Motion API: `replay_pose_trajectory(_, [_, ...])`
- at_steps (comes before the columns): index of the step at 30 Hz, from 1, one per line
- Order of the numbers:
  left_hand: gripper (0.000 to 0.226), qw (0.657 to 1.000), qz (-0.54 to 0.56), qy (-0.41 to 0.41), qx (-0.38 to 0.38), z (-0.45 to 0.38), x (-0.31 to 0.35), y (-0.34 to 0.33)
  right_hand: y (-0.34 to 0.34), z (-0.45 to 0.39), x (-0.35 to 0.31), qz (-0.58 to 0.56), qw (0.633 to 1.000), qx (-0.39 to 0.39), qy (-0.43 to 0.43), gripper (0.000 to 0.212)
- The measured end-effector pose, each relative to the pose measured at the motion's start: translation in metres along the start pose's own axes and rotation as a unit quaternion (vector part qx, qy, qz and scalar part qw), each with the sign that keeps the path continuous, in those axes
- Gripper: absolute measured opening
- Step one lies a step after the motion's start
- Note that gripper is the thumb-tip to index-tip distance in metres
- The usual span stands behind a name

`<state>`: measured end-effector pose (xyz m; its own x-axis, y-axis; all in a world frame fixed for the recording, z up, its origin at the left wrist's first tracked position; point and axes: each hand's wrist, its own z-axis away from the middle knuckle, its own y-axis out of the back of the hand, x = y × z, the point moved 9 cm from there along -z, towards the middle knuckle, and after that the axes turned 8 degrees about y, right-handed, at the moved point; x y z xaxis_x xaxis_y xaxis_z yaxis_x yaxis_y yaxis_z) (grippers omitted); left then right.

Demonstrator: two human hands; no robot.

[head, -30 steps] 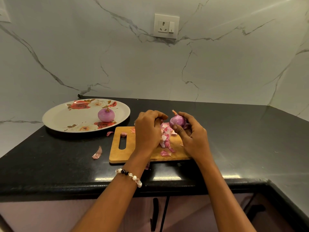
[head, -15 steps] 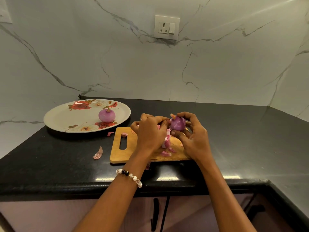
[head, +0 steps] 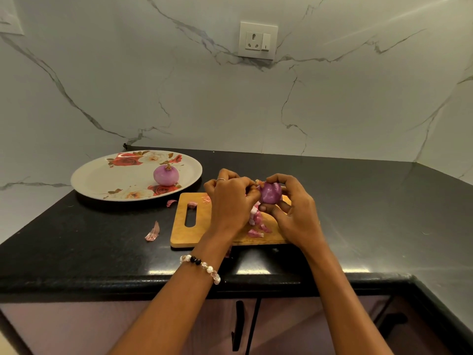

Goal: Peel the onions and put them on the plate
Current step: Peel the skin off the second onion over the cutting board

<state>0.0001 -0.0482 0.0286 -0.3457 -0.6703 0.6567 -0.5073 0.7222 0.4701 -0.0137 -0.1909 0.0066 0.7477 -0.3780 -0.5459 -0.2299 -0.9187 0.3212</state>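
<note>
We hold the onion (head: 270, 192) above the board (head: 225, 234), cupped in our right hand (head: 294, 213), thumb beneath. Our left hand (head: 231, 201) pinches skin at its top, beside those fingertips. Better to pull gently downward, turning it, so the peel drops onto the scraps (head: 257, 226).
</note>
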Motion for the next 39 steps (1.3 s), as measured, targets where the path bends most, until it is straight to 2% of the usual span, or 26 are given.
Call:
replay_pose_trajectory(5, [0.016, 1.0, 0.008, 0.022, 0.009, -0.003, -0.005, 0.001, 0.001, 0.0, -0.001, 0.006, 1.0, 0.008, 0.005, 0.05])
replay_pose_trajectory(10, [0.011, 0.998, 0.06, 0.025, 0.014, -0.001, -0.004, 0.006, 0.001, -0.001, 0.004, -0.059, 0.998, 0.017, -0.016, 0.051])
replay_pose_trajectory(16, [0.01, 0.995, 0.082, -0.031, 0.048, 0.001, 0.005, 0.014, 0.004, 0.0, 0.004, -0.16, 0.984, 0.048, -0.068, 0.039])
replay_pose_trajectory(22, [0.014, 0.992, 0.021, -0.088, 0.088, 0.005, 0.014, 0.013, 0.005, 0.001, 0.007, -0.22, 0.965, 0.082, -0.116, 0.029])
replay_pose_trajectory(25, [0.019, 0.993, 0.044, -0.004, 0.113, -0.001, -0.004, 0.02, 0.01, 0.003, 0.008, -0.289, 0.942, 0.116, -0.124, 0.031])
replay_pose_trajectory(27, [0.023, 0.99, 0.045, 0.014, 0.132, -0.001, -0.008, 0.023, 0.015, 0.004, 0.009, -0.277, 0.944, 0.132, -0.126, 0.032])
replay_pose_trajectory(30, [0.014, 0.99, 0.004, -0.033, 0.138, 0.003, 0.001, 0.021, 0.014, 0.002, 0.01, -0.208, 0.964, 0.116, -0.122, 0.031])
replay_pose_trajectory(35, [0.016, 0.992, 0.013, -0.006, 0.127, -0.001, -0.008, 0.018, 0.013, 0.001, 0.01, -0.15, 0.978, 0.098, -0.111, 0.026])
replay_pose_trajectory(37, [0.019, 0.993, 0.037, -0.004, 0.114, -0.001, -0.007, 0.016, 0.013, 0.001, 0.009, -0.138, 0.98, 0.092, -0.11, 0.025])
replay_pose_trajectory(39, [0.02, 0.991, 0.092, -0.037, 0.086, -0.002, -0.001, 0.014, 0.011, 0.001, 0.009, -0.139, 0.98, 0.081, -0.113, 0.027])
